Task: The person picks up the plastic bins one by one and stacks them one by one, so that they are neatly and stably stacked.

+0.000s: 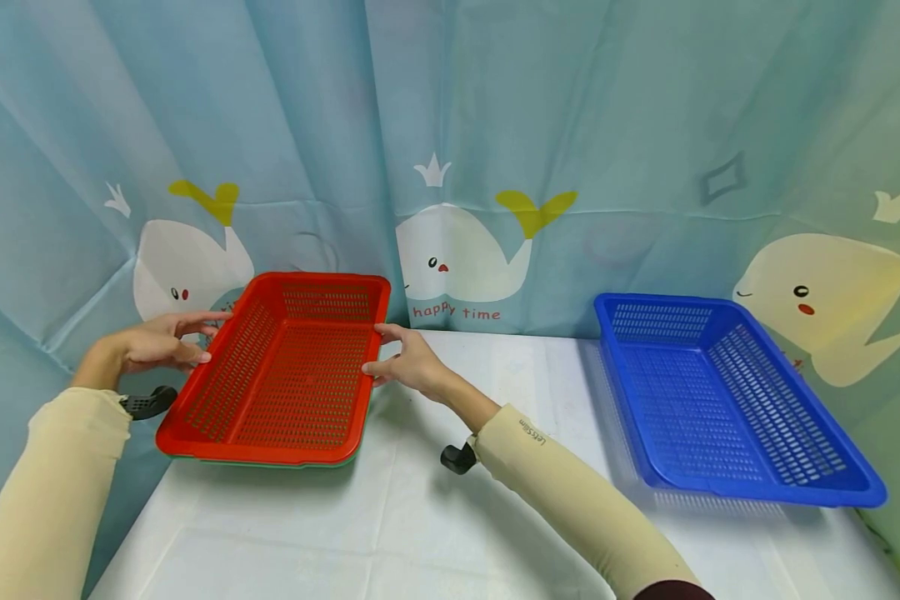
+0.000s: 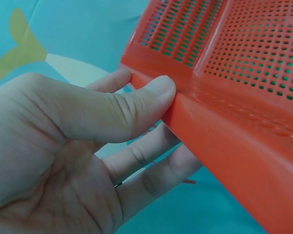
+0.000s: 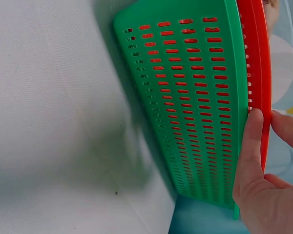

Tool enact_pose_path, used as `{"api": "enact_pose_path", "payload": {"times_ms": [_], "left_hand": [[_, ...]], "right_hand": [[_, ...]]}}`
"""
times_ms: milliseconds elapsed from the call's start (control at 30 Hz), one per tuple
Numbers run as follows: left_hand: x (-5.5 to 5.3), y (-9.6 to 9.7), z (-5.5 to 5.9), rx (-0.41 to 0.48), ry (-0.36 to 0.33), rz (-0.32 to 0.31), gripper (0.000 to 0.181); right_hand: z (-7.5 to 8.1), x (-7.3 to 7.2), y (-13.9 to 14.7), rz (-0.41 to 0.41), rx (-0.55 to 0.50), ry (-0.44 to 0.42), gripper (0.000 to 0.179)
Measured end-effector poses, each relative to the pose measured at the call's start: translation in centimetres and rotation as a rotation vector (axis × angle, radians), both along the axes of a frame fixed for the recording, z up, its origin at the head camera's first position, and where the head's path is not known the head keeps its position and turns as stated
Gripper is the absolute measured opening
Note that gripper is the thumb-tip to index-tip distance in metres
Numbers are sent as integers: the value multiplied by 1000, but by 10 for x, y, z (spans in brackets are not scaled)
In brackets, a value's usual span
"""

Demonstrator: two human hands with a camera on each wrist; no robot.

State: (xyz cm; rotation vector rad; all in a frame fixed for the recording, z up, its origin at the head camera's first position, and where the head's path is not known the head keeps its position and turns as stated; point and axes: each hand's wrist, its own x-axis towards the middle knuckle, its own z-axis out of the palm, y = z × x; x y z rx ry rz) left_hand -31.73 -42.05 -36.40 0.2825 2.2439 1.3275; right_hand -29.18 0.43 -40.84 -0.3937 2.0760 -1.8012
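A red plastic basket (image 1: 300,383) with slotted walls sits nested in a green basket (image 3: 190,97), whose edge barely shows under the red rim in the head view. My left hand (image 1: 157,343) holds the red basket's left rim; in the left wrist view the thumb (image 2: 151,97) lies on top and other fingers reach underneath. On the opposite side, my right hand (image 1: 412,362) pinches the red rim between thumb and fingers. The right wrist view shows the red rim standing slightly above the green one along that side.
At the right of the white-covered table (image 1: 465,517) stands a blue basket (image 1: 697,417), over what looks like a pale, see-through basket. A light blue curtain (image 1: 495,100) with whale prints hangs behind the table and down both sides.
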Motion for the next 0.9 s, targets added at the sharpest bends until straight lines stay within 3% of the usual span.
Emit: {"api": "enact_pose_path", "payload": {"times_ms": [567, 900], "left_hand": [[-1, 2, -2, -27, 1, 36, 84], [2, 3, -1, -26, 10, 27, 85]], "right_hand": [[1, 2, 0, -9, 23, 19, 78], [4, 4, -1, -7, 32, 30, 78]]}}
